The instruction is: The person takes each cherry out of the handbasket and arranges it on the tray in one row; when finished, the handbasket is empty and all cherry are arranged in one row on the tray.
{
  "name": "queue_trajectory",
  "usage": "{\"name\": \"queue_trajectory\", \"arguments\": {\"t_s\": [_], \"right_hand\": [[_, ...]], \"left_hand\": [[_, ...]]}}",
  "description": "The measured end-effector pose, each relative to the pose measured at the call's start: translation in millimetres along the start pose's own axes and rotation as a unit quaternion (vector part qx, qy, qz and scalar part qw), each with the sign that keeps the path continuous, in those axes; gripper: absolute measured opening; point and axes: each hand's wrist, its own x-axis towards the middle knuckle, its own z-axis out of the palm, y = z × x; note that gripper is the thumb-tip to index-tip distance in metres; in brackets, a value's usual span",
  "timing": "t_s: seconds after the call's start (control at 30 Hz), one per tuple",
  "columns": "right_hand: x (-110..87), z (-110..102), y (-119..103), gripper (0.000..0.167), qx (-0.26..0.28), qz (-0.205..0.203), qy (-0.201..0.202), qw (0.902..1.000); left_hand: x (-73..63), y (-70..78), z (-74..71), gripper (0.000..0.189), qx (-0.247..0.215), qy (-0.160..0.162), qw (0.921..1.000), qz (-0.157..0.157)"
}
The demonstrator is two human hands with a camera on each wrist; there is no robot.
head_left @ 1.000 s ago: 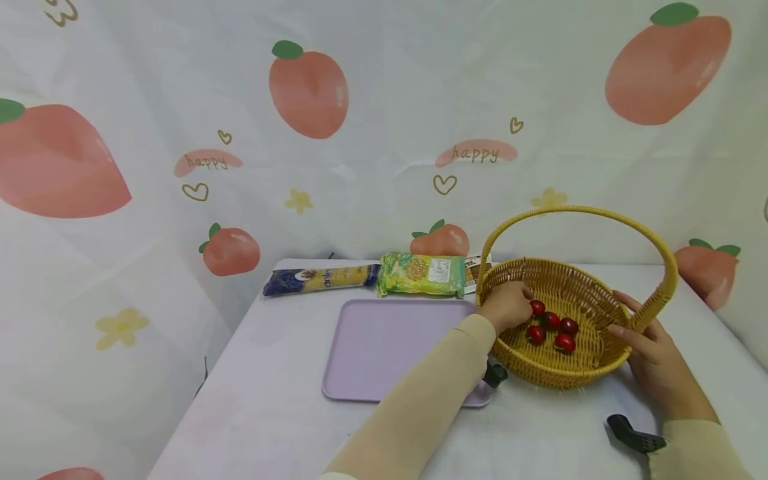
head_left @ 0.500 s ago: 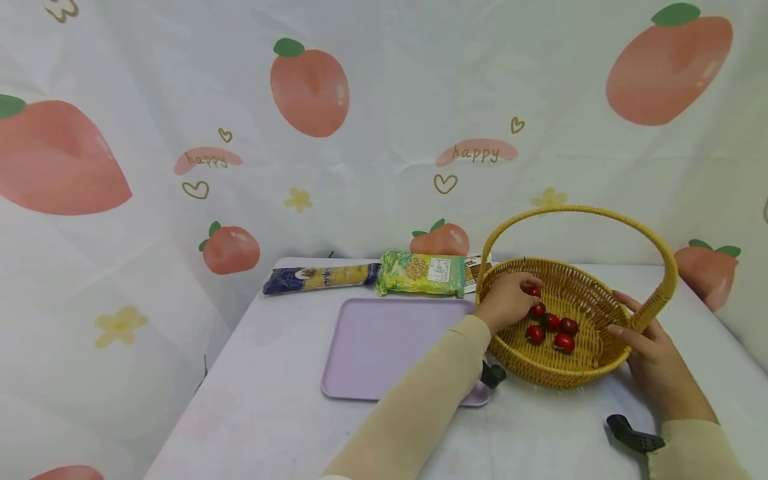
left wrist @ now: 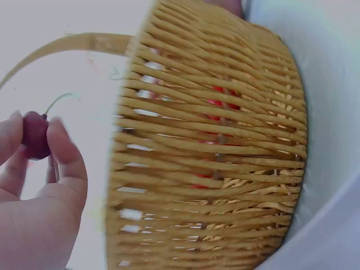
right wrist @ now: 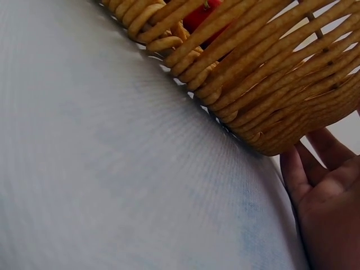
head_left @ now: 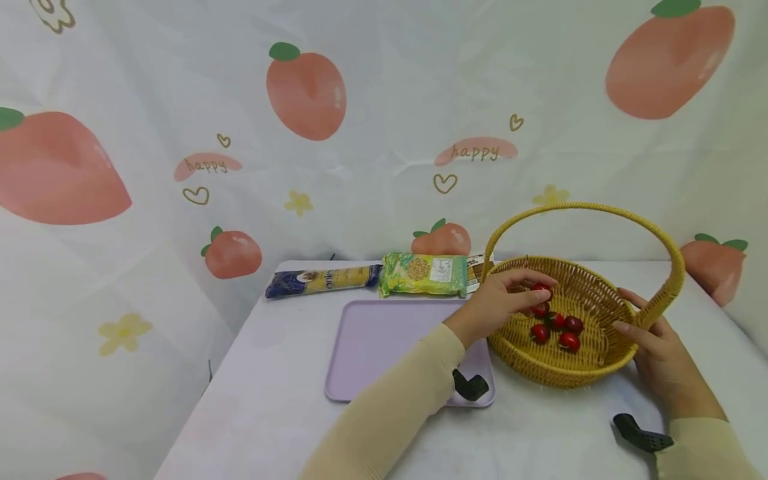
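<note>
A dark red cherry [left wrist: 36, 135] with a thin green stem is pinched between the thumb and fingers of my left hand [head_left: 495, 301]. That hand is above the left side of a yellow woven basket [head_left: 534, 375] with a tall arched handle. Inside the basket lie several more red cherries [head_left: 569, 342]. My right hand [head_left: 663, 350] grips the basket's right rim, beside the foot of the handle, thumb over the edge. In the right wrist view its fingers [right wrist: 295, 171] rest against the outside of the basket wall.
A lilac tray [head_left: 372, 353] lies left of the basket, partly under my left forearm. Behind it are a blue and yellow packet [head_left: 324, 279], a green and yellow bag [head_left: 423, 274] and a brown and white packet [head_left: 474, 272]. A patterned cloth hangs behind.
My left hand has drawn a cherry up from among the others and moved slightly up and left with it. My right hand has stayed on the basket rim.
</note>
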Motion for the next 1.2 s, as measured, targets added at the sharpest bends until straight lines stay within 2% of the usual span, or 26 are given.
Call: {"name": "queue_trajectory", "arguments": {"t_s": [0.07,0.13,0.2,0.33,0.4,0.57,0.63,0.8,0.97,1.07,1.2], "right_hand": [[0.4,0,-1,0.066,0.000,0.001,0.000,1.0000],[0.8,0,-1,0.067,0.001,0.004,0.000,1.0000],[1.0,-1,-1,0.066,0.001,0.005,-0.001,1.0000],[0.5,-2,-1,0.065,0.003,0.003,-0.002,1.0000],[0.4,-2,-1,0.064,0.005,0.001,-0.004,1.0000],[0.8,-2,-1,0.063,0.016,-0.003,-0.005,0.9999],[0.7,-2,-1,0.063,0.016,-0.005,-0.004,0.9998],[-0.3,-2,0,0.063,0.010,-0.009,-0.004,0.9999],[0.1,-2,-1,0.064,0.013,-0.014,-0.011,0.9998],[0.3,-2,-1,0.064,0.016,-0.015,-0.015,0.9996],[0.4,-1,-1,0.063,0.020,-0.016,-0.012,0.9996]], "left_hand": [[-8.0,3.3,-6.0,0.027,-0.050,-0.010,0.9987,0.000],[-16.3,5.6,-13.3,0.026,-0.086,-0.003,0.9963,-0.001],[-24.4,6.3,-21.9,0.026,-0.084,0.013,0.9963,0.003],[-40.3,4.4,-41.2,0.027,-0.032,0.048,0.9983,0.011],[-48.0,2.7,-49.8,0.027,-0.028,0.062,0.9976,0.011],[-66.6,-0.9,-64.6,0.028,-0.113,0.081,0.9903,-0.005],[-73.1,-2.5,-68.3,0.031,-0.128,0.089,0.9877,-0.013],[-85.3,-8.5,-74.2,0.032,-0.072,0.129,0.9886,-0.029],[-88.7,-25.2,-75.4,0.029,-0.042,0.155,0.9857,-0.050],[-87.9,-37.5,-72.2,0.024,-0.020,0.157,0.9851,-0.067],[-88.2,-50.1,-66.0,0.021,0.052,0.139,0.9841,-0.098]]}}
